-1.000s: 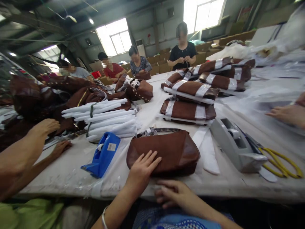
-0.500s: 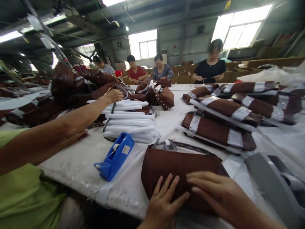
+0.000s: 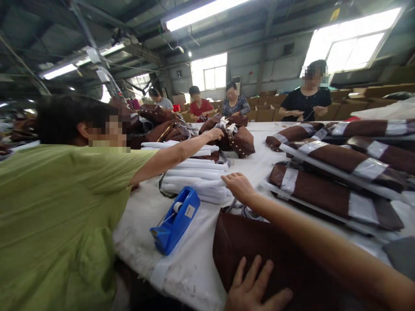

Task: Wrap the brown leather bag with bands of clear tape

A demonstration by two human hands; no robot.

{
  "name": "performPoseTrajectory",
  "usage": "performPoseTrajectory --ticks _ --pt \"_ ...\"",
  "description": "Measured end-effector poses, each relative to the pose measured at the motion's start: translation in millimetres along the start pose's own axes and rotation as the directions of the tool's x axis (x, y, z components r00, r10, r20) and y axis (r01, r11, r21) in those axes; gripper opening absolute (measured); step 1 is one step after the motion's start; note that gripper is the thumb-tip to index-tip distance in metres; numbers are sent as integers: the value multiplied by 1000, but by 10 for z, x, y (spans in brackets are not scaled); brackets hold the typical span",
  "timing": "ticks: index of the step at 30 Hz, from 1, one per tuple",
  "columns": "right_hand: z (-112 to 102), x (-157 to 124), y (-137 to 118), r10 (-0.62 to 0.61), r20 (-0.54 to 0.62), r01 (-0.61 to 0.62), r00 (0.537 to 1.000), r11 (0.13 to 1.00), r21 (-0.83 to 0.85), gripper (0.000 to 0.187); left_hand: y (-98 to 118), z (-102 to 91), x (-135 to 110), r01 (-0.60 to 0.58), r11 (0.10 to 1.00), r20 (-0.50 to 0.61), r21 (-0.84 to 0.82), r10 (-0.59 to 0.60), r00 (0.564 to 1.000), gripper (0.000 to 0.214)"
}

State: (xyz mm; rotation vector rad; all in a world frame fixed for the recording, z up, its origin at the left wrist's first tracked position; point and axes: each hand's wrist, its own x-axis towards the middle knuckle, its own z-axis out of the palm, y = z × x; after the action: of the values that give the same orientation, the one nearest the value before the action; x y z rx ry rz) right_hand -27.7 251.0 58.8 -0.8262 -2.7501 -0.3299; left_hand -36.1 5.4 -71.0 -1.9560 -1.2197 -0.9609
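A brown bag (image 3: 259, 246) lies on the white table (image 3: 194, 268) right in front of me. My left hand (image 3: 254, 289) rests flat on its near edge, fingers spread and holding nothing. My right hand (image 3: 238, 185) reaches over the bag's far edge, by its coiled strap (image 3: 246, 211) and against a bundle of white paper rolls (image 3: 197, 172). Its fingers bend down out of sight, so what they hold is unclear.
A blue tape dispenser (image 3: 177, 220) stands left of the bag. A person in a green shirt (image 3: 58, 216) at my left stretches a hand (image 3: 215, 134) towards a studded brown bag (image 3: 240, 138). Brown bags wrapped with white bands (image 3: 324, 190) are stacked on the right. Several people work at the far end.
My right hand left the bag's top and reached forward to its far edge by the white rolls. The view swung left, bringing the person in green into view, their arm stretched farther across.
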Motion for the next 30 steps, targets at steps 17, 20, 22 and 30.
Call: performPoseTrajectory --ticks 17,20,22,30 --pt "-1307 -4352 813 379 77 -384 922 878 287 33 -475 -415 745 69 890 705 -450 306 640 72" --pt "-1178 -4663 314 441 14 -429 897 864 265 25 -575 -424 874 117 862 732 -493 339 591 81" --pt "-1014 -4645 -32 495 -57 -464 867 844 268 22 -571 -454 918 130 863 742 -489 333 582 76" --pt "-411 -3870 -657 538 -344 -477 770 843 250 28 -408 -569 910 58 907 762 -418 314 566 71"
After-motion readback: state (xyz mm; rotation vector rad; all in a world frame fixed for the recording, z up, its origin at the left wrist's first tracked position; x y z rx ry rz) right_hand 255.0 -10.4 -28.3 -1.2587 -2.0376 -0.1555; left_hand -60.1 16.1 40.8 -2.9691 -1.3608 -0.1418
